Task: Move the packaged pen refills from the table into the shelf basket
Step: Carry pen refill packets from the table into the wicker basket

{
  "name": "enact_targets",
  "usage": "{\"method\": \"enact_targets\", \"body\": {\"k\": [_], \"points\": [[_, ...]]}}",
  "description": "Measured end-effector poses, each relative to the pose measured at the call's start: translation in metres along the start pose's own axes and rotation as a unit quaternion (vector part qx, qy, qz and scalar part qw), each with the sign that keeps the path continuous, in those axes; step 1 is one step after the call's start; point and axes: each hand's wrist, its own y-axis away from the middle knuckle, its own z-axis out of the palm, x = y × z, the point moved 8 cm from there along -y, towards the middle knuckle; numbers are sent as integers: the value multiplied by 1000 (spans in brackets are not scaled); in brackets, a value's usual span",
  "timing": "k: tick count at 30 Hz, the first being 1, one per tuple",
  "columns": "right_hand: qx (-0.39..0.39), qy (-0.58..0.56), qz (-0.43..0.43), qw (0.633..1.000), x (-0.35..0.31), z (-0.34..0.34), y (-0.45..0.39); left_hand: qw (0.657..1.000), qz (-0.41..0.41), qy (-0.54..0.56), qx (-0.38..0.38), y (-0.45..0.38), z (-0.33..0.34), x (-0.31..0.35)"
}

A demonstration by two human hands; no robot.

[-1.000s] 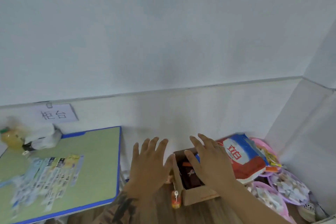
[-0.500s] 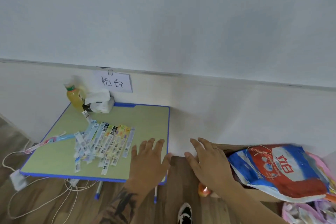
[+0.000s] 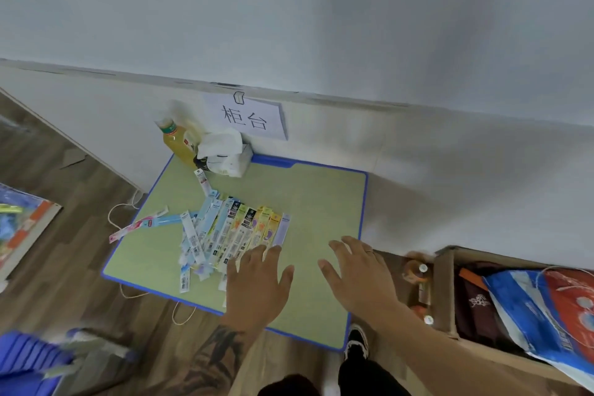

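Observation:
Several packaged pen refills [image 3: 225, 231], long flat packs in blue, white and yellow, lie fanned out on a low green table with a blue rim [image 3: 321, 202]. One more pack lies apart toward the back, and a pink and blue pack [image 3: 138, 224] overhangs the table's left edge. My left hand [image 3: 257, 286] hovers palm down with straight fingers at the near end of the fan, holding nothing. To its right, my right hand [image 3: 356, 270] is spread flat above the bare green top. No shelf basket can be made out.
A yellow drink bottle [image 3: 178, 145] and a tissue pack [image 3: 225, 154] stand at the table's back, under a paper sign [image 3: 246, 117] on the wall. A cardboard box [image 3: 446, 292] with a red and blue bag [image 3: 553, 309] sits right. White cord [image 3: 119, 212] trails left.
The view has swung left and down from the cardboard box to the table. Both hands now hover over the tabletop, the left one at the refills.

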Motion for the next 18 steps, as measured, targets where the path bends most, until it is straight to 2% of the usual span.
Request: {"method": "enact_targets", "body": {"k": [3, 5, 10, 18], "points": [[-41, -11, -1, 999, -18, 29, -21, 1000, -12, 14, -18, -18, 13, -19], [-64, -21, 14, 998, -28, 50, -31, 998, -24, 24, -60, -32, 25, -32], [-108, -77, 104, 986, -50, 97, -59, 991, -17, 38, -125, -79, 56, -61], [-58, -101, 304, 945, -73, 137, -79, 979, 85, -16, -184, -120, 82, -81]]}}
